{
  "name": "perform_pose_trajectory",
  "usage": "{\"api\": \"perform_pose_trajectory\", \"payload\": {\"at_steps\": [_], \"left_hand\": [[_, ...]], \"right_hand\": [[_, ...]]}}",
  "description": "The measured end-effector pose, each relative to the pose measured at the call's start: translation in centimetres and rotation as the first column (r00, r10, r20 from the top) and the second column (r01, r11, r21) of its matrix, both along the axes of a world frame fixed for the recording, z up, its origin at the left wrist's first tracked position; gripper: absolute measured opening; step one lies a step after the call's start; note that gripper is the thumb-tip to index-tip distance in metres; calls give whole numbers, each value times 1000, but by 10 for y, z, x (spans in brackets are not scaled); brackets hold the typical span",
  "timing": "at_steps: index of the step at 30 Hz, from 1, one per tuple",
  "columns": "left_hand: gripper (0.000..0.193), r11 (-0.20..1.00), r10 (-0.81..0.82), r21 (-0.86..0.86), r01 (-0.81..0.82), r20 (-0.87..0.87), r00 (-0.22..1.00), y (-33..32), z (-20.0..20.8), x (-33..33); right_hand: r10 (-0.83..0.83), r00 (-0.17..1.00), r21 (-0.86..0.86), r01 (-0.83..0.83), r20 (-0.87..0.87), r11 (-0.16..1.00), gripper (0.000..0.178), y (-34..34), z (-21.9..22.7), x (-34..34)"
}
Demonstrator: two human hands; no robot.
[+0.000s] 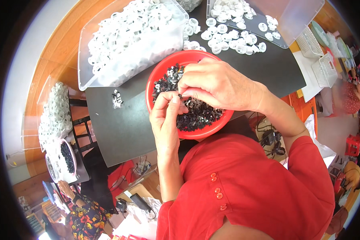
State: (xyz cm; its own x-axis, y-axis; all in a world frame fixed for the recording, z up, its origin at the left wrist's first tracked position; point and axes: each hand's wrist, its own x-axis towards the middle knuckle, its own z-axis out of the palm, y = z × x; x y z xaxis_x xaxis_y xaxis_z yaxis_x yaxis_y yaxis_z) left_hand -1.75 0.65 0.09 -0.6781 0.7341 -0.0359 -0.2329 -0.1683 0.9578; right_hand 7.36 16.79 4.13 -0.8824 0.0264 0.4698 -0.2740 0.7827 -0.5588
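Note:
A round red basin [151,86] stands at the near edge of the dark table, filled with many small black parts [196,120] and a few white ones mixed in. Both of my hands meet above it. My left hand [166,110] pinches something tiny and dark between thumb and forefinger. My right hand [216,84] has its fingers pressed together right beside the left fingertips, partly hiding what is there. What exactly the fingertips hold is too small to make out.
A clear plastic bin [86,76] heaped with white round parts stands behind the basin. Loose white parts [236,42] lie on the dark table [120,140] before another clear bin [282,42]. A small pile [117,100] sits left of the basin. Another person [86,218] works at the lower left.

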Motion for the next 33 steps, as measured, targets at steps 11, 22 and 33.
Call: {"api": "perform_pose_trajectory", "payload": {"at_steps": [11, 22, 33], "left_hand": [[16, 998, -52, -49, 50, -39, 998, -6, 0, -8], [19, 999, -41, -15, 41, 4, 999, -4, 2, -7], [39, 981, -137, 188, 58, 445, 885, -3, 4, -4]], "right_hand": [[43, 999, 134, -40, -20, 990, 11, -4, 2, 1], [-56, 998, 45, 56, -7, 997, 8, -10, 3, 2], [-208, 959, -89, 194, -191, 977, 10, -28, -3, 3]]}}
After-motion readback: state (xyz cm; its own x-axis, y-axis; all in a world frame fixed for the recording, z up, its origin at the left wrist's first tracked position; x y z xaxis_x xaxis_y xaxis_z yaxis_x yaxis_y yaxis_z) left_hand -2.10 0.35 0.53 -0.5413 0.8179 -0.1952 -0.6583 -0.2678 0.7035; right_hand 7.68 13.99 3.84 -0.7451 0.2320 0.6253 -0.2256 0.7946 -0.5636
